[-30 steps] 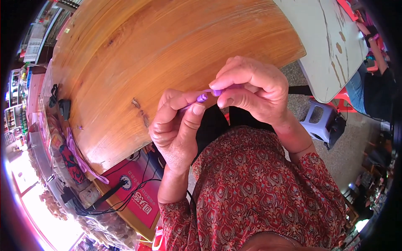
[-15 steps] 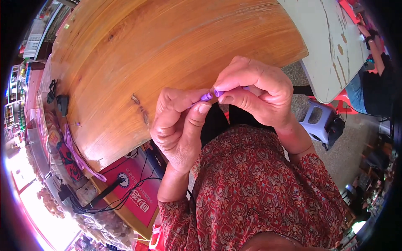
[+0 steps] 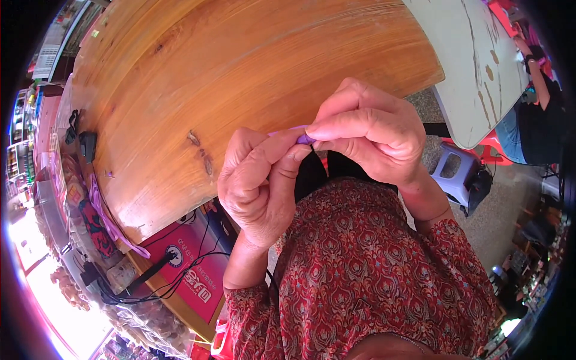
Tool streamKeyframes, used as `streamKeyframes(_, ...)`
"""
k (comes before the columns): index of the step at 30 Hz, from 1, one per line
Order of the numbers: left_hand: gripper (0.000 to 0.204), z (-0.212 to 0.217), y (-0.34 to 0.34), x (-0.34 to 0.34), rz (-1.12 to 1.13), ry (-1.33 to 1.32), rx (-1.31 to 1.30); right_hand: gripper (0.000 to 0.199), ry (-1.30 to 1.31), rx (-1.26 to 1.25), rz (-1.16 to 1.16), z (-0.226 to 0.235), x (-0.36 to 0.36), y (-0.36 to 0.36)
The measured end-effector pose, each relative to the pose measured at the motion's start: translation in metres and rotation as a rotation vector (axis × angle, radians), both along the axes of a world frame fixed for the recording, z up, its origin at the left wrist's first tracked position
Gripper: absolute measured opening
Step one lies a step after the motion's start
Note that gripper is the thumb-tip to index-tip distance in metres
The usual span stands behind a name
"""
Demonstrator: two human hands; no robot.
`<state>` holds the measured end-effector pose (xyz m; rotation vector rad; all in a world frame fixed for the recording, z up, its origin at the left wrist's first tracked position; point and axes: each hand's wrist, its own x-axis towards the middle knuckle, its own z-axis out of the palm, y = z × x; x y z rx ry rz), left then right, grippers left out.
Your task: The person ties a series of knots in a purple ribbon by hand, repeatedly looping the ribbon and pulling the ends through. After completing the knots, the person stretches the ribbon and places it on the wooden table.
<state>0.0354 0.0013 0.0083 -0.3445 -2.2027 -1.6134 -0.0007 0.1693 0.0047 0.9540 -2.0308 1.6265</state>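
My left hand [image 3: 259,186] and my right hand [image 3: 367,133] meet fingertip to fingertip in front of my chest, just off the near edge of a round wooden table [image 3: 228,78]. Both pinch a small purple strip [image 3: 305,138], perhaps a ribbon or band. Only a short purple bit shows between thumb and forefinger, plus a thin pale length running left over my left fingers. The rest is hidden inside my fingers. My sleeves are red patterned cloth.
A purple ribbon [image 3: 105,219] lies along the table's left rim. A black gadget [image 3: 87,144] rests on the table's left side. A grey-white table [image 3: 474,66] stands at right, with a small stool [image 3: 453,174] and a seated person [image 3: 537,114]. Cables and a red sign [image 3: 192,270] hang below the table.
Both hands have shifted slightly, staying pinched together on the purple strip; the fingers have closed tighter around it.
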Motion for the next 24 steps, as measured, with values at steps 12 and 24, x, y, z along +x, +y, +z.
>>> streamKeyframes(12, 0.011, -0.005, -0.002, -0.009, -0.259, -0.001, 0.138, 0.018, -0.041, 0.026, 0.057, 0.006, 0.001, 0.007)
streamKeyframes(24, 0.008, -0.023, 0.007, -0.005, -0.341, -0.100, 0.379, 0.021, -0.057, 0.053, 0.050, 0.009, 0.008, 0.012)
